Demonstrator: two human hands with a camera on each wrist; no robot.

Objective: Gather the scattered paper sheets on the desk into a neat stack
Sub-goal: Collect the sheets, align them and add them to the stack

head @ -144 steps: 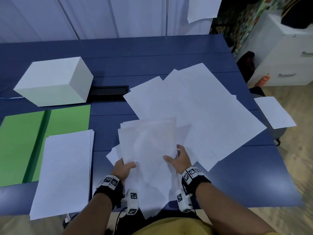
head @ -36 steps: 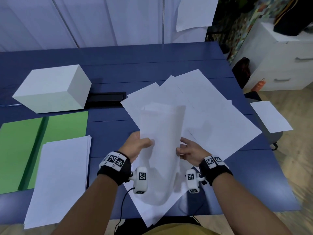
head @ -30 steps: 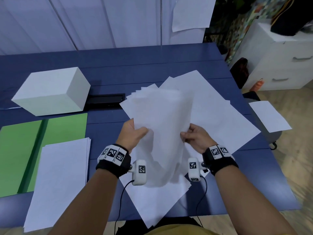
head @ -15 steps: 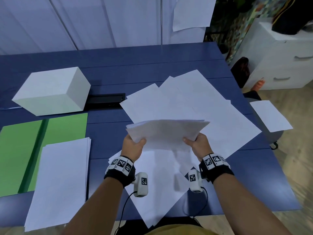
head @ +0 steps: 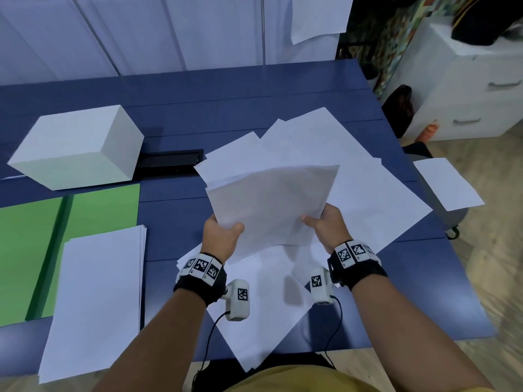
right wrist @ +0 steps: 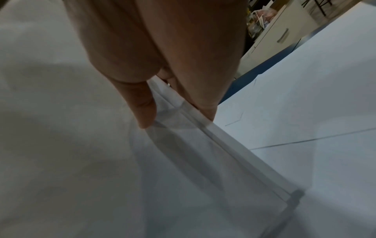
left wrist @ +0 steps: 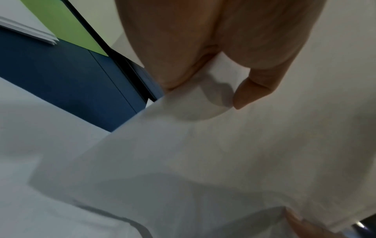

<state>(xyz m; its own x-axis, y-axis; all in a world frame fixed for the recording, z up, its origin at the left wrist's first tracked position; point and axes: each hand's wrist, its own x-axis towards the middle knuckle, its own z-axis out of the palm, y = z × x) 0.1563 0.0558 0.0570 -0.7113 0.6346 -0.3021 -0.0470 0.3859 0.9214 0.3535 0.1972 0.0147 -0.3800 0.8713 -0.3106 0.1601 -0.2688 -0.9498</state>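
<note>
Both hands hold a bundle of white sheets (head: 271, 205) up off the blue desk (head: 198, 108), tilted with its far edge raised. My left hand (head: 223, 233) grips the bundle's near left corner, thumb on top (left wrist: 250, 90). My right hand (head: 325, 222) pinches the near right edge, where the layered sheet edges (right wrist: 203, 128) show between thumb and fingers. Scattered loose sheets (head: 368, 193) lie fanned on the desk under and beyond the bundle. More loose sheets (head: 260, 321) lie at the near edge, one corner hanging over it.
A separate paper pile (head: 96, 301) lies at the left on a green folder (head: 34, 250). A white box (head: 76, 145) and a black cable slot (head: 169, 161) sit behind. One sheet (head: 447, 185) rests on a stool off the desk's right side. White drawers (head: 467, 80) stand far right.
The held bundle went from upright to nearly flat and low half a second ago; now its far edge has swung up again. Both hands kept their hold.
</note>
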